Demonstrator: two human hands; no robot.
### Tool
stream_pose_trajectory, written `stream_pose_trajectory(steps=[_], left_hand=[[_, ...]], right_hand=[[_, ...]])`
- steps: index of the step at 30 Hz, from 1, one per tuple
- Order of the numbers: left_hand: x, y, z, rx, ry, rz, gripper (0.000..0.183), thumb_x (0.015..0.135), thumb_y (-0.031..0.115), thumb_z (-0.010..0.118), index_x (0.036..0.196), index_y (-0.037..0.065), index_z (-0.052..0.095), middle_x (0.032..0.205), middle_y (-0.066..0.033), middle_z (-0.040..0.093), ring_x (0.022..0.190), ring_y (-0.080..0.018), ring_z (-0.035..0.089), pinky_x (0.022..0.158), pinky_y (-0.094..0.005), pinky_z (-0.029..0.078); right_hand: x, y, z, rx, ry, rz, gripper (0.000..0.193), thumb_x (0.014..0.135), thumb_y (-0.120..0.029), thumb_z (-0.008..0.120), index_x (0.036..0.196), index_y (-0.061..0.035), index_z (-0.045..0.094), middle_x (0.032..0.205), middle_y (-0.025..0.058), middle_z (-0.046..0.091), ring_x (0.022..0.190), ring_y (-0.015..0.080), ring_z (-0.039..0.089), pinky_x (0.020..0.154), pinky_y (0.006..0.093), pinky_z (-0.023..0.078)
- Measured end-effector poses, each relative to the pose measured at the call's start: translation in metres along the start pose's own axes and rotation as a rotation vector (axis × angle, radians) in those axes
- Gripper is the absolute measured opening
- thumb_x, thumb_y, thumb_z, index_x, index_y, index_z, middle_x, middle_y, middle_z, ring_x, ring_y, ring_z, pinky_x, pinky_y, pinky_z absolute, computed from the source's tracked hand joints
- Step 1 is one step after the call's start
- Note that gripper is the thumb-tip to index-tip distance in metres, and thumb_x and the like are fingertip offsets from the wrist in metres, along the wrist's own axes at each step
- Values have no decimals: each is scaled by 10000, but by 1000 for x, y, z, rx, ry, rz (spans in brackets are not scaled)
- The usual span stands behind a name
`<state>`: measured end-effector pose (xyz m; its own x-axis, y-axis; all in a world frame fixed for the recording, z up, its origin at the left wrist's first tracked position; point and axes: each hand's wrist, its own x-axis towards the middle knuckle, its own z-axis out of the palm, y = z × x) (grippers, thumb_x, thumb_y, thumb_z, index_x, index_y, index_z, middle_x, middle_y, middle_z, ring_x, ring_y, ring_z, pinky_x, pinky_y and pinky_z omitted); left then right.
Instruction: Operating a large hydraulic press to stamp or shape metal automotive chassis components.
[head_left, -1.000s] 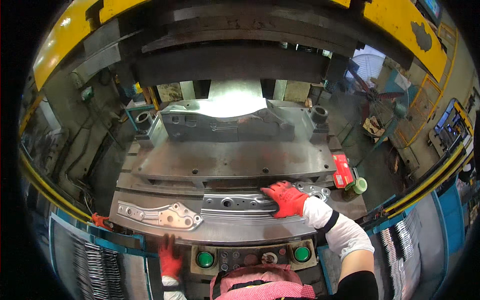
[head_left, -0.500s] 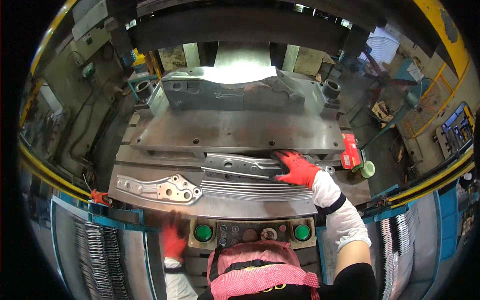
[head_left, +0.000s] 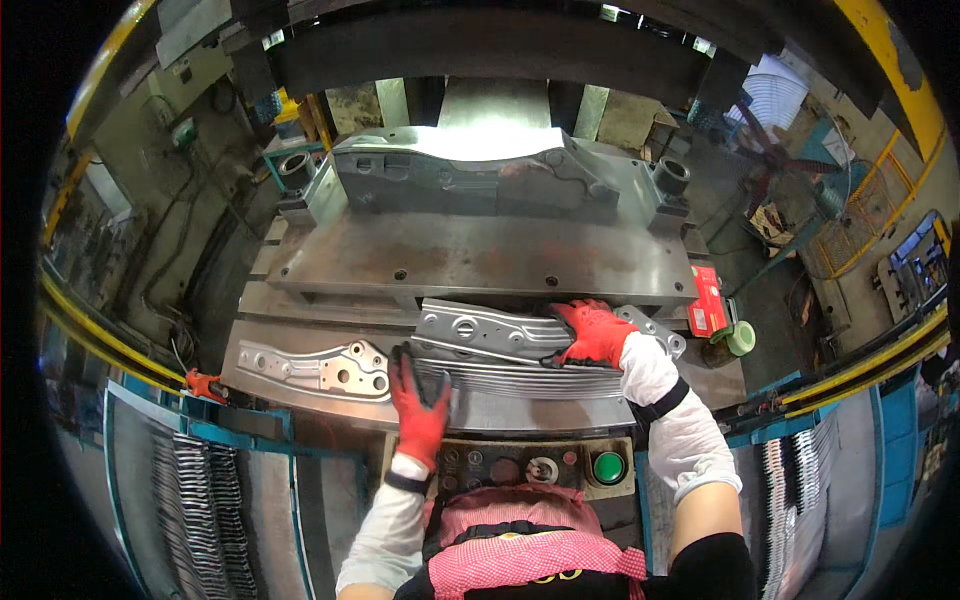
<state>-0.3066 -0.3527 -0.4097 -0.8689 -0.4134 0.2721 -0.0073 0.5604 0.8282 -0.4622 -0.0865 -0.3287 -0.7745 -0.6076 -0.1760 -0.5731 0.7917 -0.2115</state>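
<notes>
Right hand (head_left: 597, 337) grasping upper metal panel (head_left: 490, 333) on stack (head_left: 525, 380); left hand (head_left: 420, 412) released, fingers spread, at stack's near left; red box (head_left: 707, 298) at right, pale label (head_left: 699, 320) illegible.

This is a factory workshop, by its look a metal press shop. A heavy steel die (head_left: 480, 188) stands toward the far edge of the press bed (head_left: 535, 413). Shaped metal parts (head_left: 500, 336) lie nearer the front, above a control panel (head_left: 520, 450); similar pieces fill racks (head_left: 272, 500) beyond both near corners. A large fan (head_left: 780, 160) stands past the far right corner.
</notes>
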Motion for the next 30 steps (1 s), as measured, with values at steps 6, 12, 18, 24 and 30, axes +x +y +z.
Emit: stream_pose_trajectory(steps=[6,12,18,24,30], left_hand=[[27,-30,-3,-574,-214,-481,612,848,277,595,1358,77,322,1344,-110,391,1224,-213,374,989,-290,299],[11,-46,2,-483,-276,-284,613,843,180,602,1355,28,300,1379,-138,351,1280,-213,312,1034,-302,259],[2,-38,-5,-789,-268,-412,544,881,145,548,1357,36,308,1341,-84,406,1231,-168,366,1006,-277,292],[-6,-9,-32,-588,-170,-235,480,884,27,472,1340,9,322,1354,-115,386,1260,-195,346,1031,-299,268],[-25,-8,-85,-292,-42,-247,531,866,80,527,1339,0,300,1352,-151,368,1257,-236,343,1022,-325,278]], right_hand=[[6,9,14,89,22,61,663,717,-431,628,1251,-78,454,1249,200,452,1170,365,402,976,422,331],[0,13,0,102,-8,59,481,732,-333,618,1158,-118,558,1109,183,558,1052,353,501,896,422,402],[-24,-29,-61,-105,158,-39,485,676,-258,675,1139,-192,544,1082,87,521,1066,313,463,934,441,331],[47,-20,-103,-152,613,-239,507,621,-210,703,1101,-163,545,1001,98,526,998,300,483,905,425,344],[153,-14,-126,-177,669,-61,510,653,-232,701,1134,-203,533,1066,119,539,1066,313,478,892,429,358]])
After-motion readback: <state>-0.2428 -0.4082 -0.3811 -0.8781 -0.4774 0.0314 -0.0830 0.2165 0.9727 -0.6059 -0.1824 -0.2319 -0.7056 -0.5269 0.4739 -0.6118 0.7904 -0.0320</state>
